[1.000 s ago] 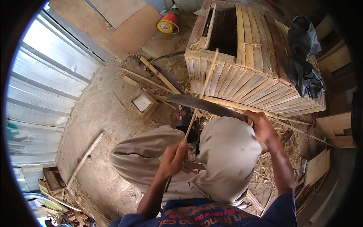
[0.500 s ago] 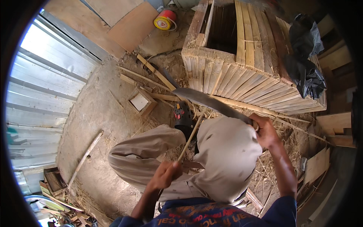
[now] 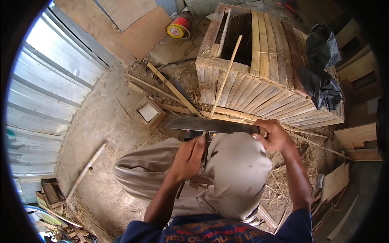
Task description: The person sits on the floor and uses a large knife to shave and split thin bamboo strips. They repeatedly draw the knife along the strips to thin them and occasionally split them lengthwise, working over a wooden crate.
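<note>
My left hand (image 3: 189, 157) is closed around the lower end of a thin bamboo stick (image 3: 227, 77), which points away from me toward the slatted box. My right hand (image 3: 272, 135) grips the handle of a machete (image 3: 214, 124) above my right knee. Its broad dark blade points left and crosses over the stick just beyond my left fingers. Whether the edge touches the stick I cannot tell. The blade hides a short part of the stick, and below it a dark object (image 3: 190, 135) between my knees is mostly covered.
A bamboo-slatted box (image 3: 243, 87) with an opening on top stands ahead right, a black plastic bag (image 3: 322, 87) on it. Bamboo strips (image 3: 172, 89), a small wooden box (image 3: 150, 112) and a red-yellow bucket (image 3: 178, 28) lie ahead. Corrugated metal sheeting (image 3: 44, 97) walls the left.
My left hand has moved forward, up to the blade, and the stick now reaches farther away over the box. The machete has swung from slanting to nearly level, its tip nearer me.
</note>
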{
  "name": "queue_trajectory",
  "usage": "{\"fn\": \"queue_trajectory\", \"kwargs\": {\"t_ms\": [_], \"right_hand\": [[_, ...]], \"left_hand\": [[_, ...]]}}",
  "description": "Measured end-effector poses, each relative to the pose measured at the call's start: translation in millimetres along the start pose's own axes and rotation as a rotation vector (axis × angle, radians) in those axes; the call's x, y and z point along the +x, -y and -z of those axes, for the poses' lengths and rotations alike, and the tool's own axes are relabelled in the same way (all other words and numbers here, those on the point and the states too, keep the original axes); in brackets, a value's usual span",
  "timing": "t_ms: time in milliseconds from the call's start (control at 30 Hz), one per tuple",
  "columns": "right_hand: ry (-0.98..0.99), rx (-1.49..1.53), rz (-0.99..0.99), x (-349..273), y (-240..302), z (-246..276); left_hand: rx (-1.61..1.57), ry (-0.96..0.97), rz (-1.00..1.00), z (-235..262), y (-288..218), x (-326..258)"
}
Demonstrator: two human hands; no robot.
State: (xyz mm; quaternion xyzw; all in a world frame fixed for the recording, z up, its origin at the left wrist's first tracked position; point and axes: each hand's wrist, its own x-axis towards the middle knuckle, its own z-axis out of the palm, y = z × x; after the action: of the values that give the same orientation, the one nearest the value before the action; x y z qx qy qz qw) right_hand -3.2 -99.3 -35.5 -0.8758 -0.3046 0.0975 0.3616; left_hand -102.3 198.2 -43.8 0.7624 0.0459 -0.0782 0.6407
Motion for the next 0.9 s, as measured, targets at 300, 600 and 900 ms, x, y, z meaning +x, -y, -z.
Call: {"fn": "queue_trajectory", "kwargs": {"t_ms": [300,600,900], "right_hand": [[-0.073,0.063,-0.298,-41.8,-21.0,-11.3],[-0.239,0.625,-0.476,-7.5,-42.5,-44.9],[-0.111,-0.024,-0.161,-18.9,3.4,-24.6]], "left_hand": [[-0.108,0.15,0.352,47.4,55.9,-140.9],[-0.343,-0.117,0.098,17.2,67.2,0.8],[-0.694,0.129,-0.067,-15.4,-5.1,48.0]]}}
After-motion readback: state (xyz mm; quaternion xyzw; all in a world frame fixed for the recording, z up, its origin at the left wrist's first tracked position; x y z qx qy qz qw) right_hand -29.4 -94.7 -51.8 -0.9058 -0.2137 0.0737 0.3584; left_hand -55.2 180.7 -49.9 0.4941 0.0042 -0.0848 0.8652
